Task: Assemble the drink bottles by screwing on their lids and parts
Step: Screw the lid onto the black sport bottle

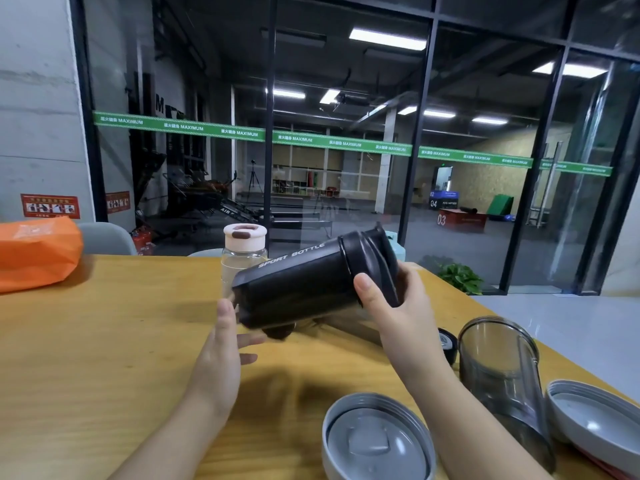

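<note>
The black sport bottle (pixel 301 289) is held tilted above the table (pixel 104 341), its base toward the left hand (pixel 221 355) and its lid end (pixel 374 261) up to the right. The right hand (pixel 398 306) has its grip curled round that lid end, thumb pressed on the lid; the left hand's grip is open, fingers straight, beside the base and possibly touching it. The bottle looks like stiff, smooth plastic, probably light (its dark wall hides any contents), so a hold around the body against the turning lid seems sensible. Behind stands a clear bottle (pixel 242 261) with a cream lid (pixel 245 236), seemingly empty. At right a smoky tumbler (pixel 502 368) stands open, beside two grey lids (pixel 377 441) lying loose.
</note>
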